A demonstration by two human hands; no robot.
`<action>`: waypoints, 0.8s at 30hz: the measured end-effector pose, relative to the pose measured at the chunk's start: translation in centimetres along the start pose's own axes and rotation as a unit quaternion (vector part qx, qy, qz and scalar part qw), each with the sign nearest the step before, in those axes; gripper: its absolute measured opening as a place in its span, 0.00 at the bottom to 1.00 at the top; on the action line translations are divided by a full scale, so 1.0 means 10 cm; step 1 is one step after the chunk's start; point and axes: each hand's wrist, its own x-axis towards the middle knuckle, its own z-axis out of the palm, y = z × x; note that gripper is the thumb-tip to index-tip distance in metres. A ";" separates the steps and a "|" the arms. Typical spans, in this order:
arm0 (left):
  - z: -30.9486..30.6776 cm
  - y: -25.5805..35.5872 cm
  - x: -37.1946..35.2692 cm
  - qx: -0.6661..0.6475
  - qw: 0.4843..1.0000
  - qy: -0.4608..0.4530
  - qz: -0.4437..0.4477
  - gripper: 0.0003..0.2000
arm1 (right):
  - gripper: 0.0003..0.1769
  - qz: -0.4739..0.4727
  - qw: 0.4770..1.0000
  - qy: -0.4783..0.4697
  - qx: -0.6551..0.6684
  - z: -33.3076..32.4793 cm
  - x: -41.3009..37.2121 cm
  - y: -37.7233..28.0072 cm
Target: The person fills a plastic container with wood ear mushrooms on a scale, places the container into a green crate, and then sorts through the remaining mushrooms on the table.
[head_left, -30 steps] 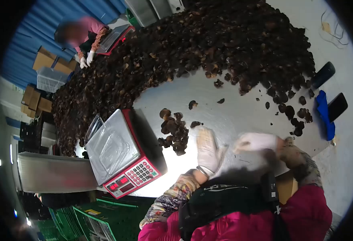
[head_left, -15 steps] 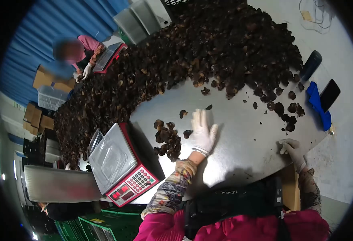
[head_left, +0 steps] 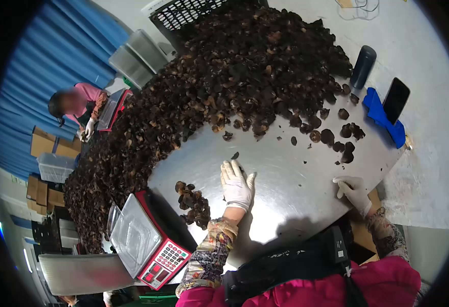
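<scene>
My left hand (head_left: 237, 188), in a white glove, lies palm down on the metal table (head_left: 280, 179) with its fingers stretched out. One dark piece (head_left: 235, 155) shows just beyond the fingertips. A small heap of dark, mushroom-like pieces (head_left: 193, 205) sits to the left of that hand. My right hand (head_left: 353, 193), also gloved, is at the table's near right edge, fingers apart and nothing visible in them. Across the far side spreads a large pile of the same dark pieces (head_left: 265, 66).
A red scale (head_left: 150, 245) with a clear tray stands at the left. A dark bottle (head_left: 363, 67), a phone (head_left: 396, 100) and a blue cloth (head_left: 383, 120) lie at the right. A person in pink (head_left: 87, 102) works beside another scale (head_left: 113, 110) at the far left.
The view has shifted, so the table's contents appear further left. My left hand now covers the spot near the loose pieces beside the small heap. My right hand's fingers have spread somewhat.
</scene>
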 end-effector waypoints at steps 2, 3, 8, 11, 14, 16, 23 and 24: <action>0.03 0.03 -0.04 0.016 1.000 0.015 0.018 0.40 | 0.10 -0.020 1.000 -0.001 -0.004 -0.01 0.01 0.01; 0.05 -0.03 -0.05 -0.023 0.999 0.034 0.033 0.40 | 0.10 -0.018 1.000 -0.004 -0.004 -0.01 0.01 0.01; -0.23 -0.50 -0.03 -0.171 0.983 -0.004 0.064 0.38 | 0.10 -0.027 1.000 0.006 0.003 0.01 0.02 0.03; -0.26 -0.82 0.04 0.101 0.992 -0.030 0.074 0.36 | 0.10 -0.041 0.999 0.000 -0.026 0.00 0.02 -0.02; -0.24 -0.80 0.13 0.199 0.978 -0.065 0.016 0.40 | 0.10 -0.026 1.000 0.004 0.012 0.01 0.02 0.08; -0.23 -0.58 0.16 0.188 0.979 -0.082 0.022 0.40 | 0.10 -0.020 1.000 0.011 0.001 0.03 0.03 0.11; 0.11 -0.13 0.36 -0.113 0.993 0.041 0.016 0.33 | 0.10 -0.018 1.000 0.013 -0.017 0.03 -0.01 -0.04; 0.15 -0.07 0.39 -0.067 0.997 0.043 0.011 0.32 | 0.11 -0.032 0.999 0.016 -0.012 0.03 -0.02 0.02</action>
